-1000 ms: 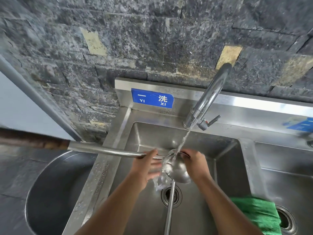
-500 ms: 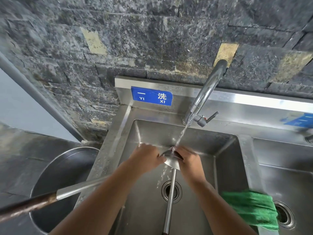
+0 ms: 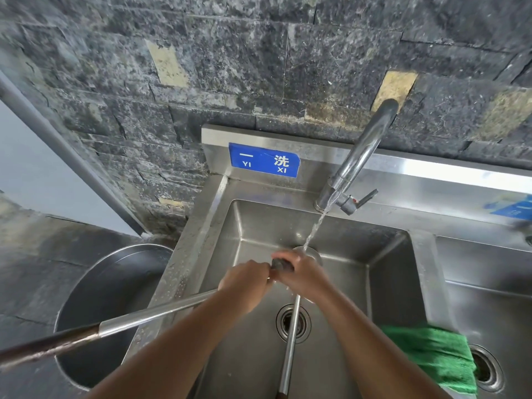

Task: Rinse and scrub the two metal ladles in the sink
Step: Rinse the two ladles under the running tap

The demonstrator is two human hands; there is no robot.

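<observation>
Two long-handled metal ladles meet under my hands in the left sink basin [image 3: 383, 286]. One ladle's handle [image 3: 155, 313] slants out over the sink's left edge to a dark wooden end. The other ladle's handle [image 3: 290, 341] runs straight toward me over the drain [image 3: 293, 323]. My left hand [image 3: 247, 279] grips the slanting ladle near its bowl. My right hand [image 3: 303, 273] curls over the ladle bowls [image 3: 312, 251], which are mostly hidden beneath it. A thin water stream [image 3: 315, 227] from the faucet [image 3: 362, 151] lands on the bowl rim just behind my right hand.
A green cloth [image 3: 431, 355] lies over the divider between the basins. The second basin [image 3: 489, 289] is at the right with its own drain. A large metal pot [image 3: 109, 306] stands left of the sink, beneath the slanting handle. A stone wall rises behind.
The left ladle's handle has swung from level down toward the lower left. The bowl, seen open a second ago, is now covered by my right hand.
</observation>
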